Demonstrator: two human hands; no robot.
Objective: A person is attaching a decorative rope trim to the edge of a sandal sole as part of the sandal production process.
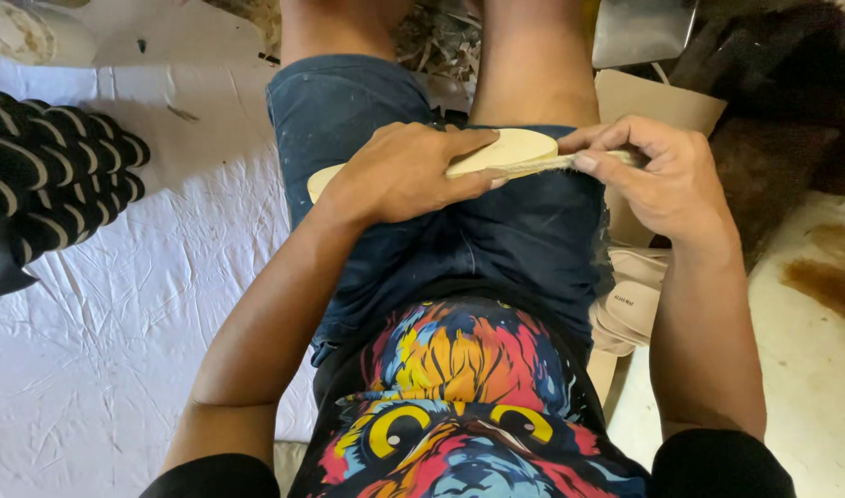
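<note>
The pale shoe sole [496, 152] was pinned flat across the lap by the left hand [399, 175], fingers spread over it, while a jute strip [570, 162] was pinched along its edge by the right hand [657, 175].

Pale cream sole [510, 149] on dark blue denim shorts [524, 231]; black shirt [468, 406] printed with orange, yellow, blue, red; black-and-white striped stack [49, 175] at nine o'clock on crumpled white sheet [118, 350]; beige soles [630, 295] at three o'clock.
</note>
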